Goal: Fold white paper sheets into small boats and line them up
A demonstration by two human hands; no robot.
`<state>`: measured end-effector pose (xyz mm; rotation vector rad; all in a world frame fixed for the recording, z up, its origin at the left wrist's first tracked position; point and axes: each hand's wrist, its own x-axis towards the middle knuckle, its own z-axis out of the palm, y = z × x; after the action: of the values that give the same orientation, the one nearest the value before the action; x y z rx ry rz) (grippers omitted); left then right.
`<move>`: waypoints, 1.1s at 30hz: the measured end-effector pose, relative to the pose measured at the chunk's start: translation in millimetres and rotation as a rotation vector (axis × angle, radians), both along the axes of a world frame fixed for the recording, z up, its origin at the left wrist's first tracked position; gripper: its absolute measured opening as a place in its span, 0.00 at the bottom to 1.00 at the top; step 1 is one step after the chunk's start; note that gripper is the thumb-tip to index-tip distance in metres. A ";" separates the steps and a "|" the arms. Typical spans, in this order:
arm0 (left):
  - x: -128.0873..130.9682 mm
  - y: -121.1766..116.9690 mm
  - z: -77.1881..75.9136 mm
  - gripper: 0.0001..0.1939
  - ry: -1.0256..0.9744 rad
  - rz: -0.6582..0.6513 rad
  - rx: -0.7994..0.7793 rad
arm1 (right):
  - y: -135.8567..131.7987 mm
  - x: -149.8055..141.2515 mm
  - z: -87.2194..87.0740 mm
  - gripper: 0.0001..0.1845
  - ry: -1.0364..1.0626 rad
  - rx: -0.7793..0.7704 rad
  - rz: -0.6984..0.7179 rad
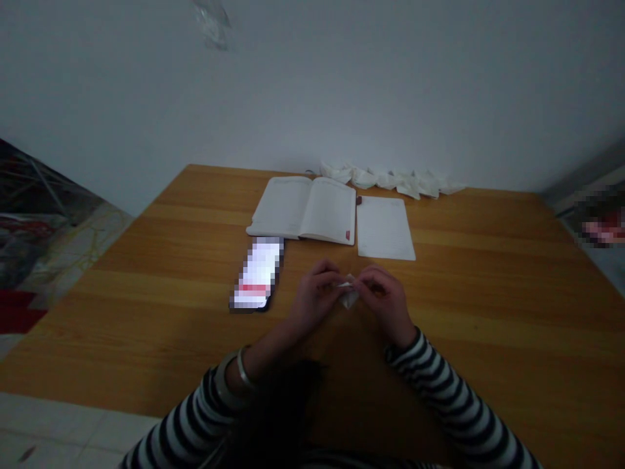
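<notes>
the left hand (315,296) and the right hand (383,299) are working close together just above the table (488,312), both curled inward with the fingers bent, and between them they are pinching a small white paper (348,294). its lower corner is hanging out below the fingers, and the rest is mostly hidden, so the exact fold cannot be told. the hands are creasing or shaping it, though which fingers are pressing where is hard to make out. a striped sleeve (449,397) is covering each forearm, and a silver bangle (243,367) is sitting on the left wrist.

just beyond the left hand, a phone (256,273) is lying on the table with its screen lit and blurred. past it, an open notebook (303,207) is lying with a red ribbon marker (347,235) showing at its lower edge, and a loose white sheet (385,228) is resting just beside it. furthest off, a row of folded white papers (390,181) is lining the table's far edge against the pale wall (312,85).
</notes>
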<state>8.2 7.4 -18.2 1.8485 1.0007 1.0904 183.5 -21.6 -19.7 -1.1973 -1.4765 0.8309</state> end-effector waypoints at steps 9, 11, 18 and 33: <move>1.3 2.6 4.2 0.09 0.001 -0.092 -0.139 | 3.3 13.2 -10.2 0.10 -0.055 -0.151 0.077; -0.5 4.6 3.4 0.10 -0.008 -0.044 -0.130 | 3.1 13.8 -9.9 0.10 -0.113 -0.109 0.087; -3.4 9.6 -2.2 0.11 -0.220 0.095 -0.335 | 3.0 12.1 -8.9 0.10 -0.141 -0.060 0.080; -0.4 8.3 -4.4 0.15 -0.191 0.199 -0.387 | -1.3 3.5 -8.3 0.08 -0.234 0.098 -0.273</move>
<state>7.8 15.7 -22.5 1.3336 1.2041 1.0761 187.0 -22.9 -28.1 -1.4198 -1.4773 0.4410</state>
